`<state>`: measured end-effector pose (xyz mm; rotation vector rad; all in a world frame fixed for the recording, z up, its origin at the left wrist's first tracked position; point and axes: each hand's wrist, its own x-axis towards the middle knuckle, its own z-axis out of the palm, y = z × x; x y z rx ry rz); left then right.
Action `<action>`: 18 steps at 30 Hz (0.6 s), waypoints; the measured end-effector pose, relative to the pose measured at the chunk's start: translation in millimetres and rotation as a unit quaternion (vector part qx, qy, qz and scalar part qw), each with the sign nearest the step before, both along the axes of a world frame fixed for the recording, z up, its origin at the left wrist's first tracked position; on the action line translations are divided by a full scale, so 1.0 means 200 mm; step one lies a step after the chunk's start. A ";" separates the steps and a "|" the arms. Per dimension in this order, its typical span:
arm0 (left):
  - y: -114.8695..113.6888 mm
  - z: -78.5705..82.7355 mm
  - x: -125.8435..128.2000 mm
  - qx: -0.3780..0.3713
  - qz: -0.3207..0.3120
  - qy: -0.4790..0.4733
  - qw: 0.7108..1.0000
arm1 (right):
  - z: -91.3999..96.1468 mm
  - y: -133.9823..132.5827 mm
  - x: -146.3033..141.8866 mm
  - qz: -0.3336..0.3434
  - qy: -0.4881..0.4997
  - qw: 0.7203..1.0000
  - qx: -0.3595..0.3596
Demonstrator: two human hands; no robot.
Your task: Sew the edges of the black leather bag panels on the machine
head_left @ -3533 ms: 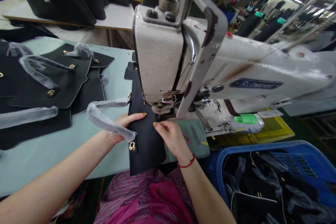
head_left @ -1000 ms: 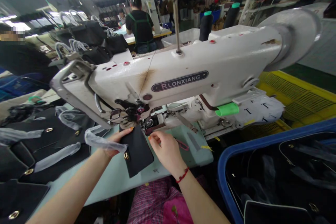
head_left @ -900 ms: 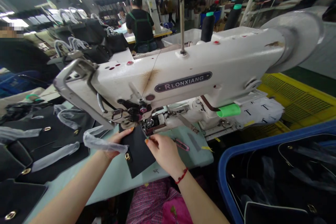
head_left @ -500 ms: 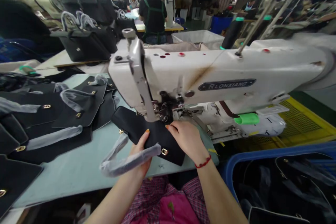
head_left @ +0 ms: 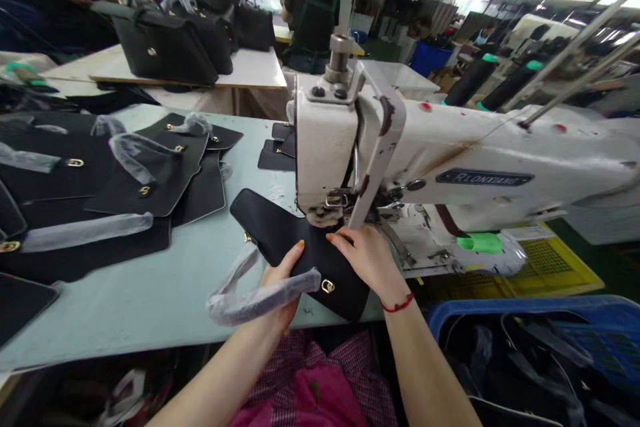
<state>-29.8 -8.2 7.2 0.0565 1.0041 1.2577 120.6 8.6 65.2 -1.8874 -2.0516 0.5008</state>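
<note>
A black leather bag panel [head_left: 280,230] with a plastic-wrapped handle [head_left: 260,297] and gold rings lies turned at an angle under the head of the white sewing machine [head_left: 400,160]. My left hand [head_left: 280,280] grips the panel's near edge beneath the handle, thumb on top. My right hand [head_left: 365,257] presses down on the panel just right of the presser foot, fingers curled on the leather.
Several more black panels [head_left: 150,180] with wrapped handles lie on the pale green table [head_left: 125,300] to the left. Finished black bags [head_left: 160,53] stand on a table behind. A blue bin [head_left: 550,313] of parts sits at the right. A person in black stands at the back.
The panel has been swung round from lengthwise to diagonal under the needle. My left hand dropped to its near edge; my right hand stayed beside the presser foot. My view shifted left.
</note>
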 end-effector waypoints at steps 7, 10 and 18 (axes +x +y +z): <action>0.00 0.02 0.01 -0.016 0.032 0.023 0.999 | -0.03 0.00 0.00 0.000 0.040 0.999 0.003; 0.00 0.03 0.00 -0.026 0.028 0.034 0.999 | -0.04 0.00 0.01 -0.003 0.057 0.998 0.002; 0.03 0.01 -0.03 -0.012 0.014 0.057 0.998 | -0.08 0.00 0.00 -0.015 0.111 0.994 0.007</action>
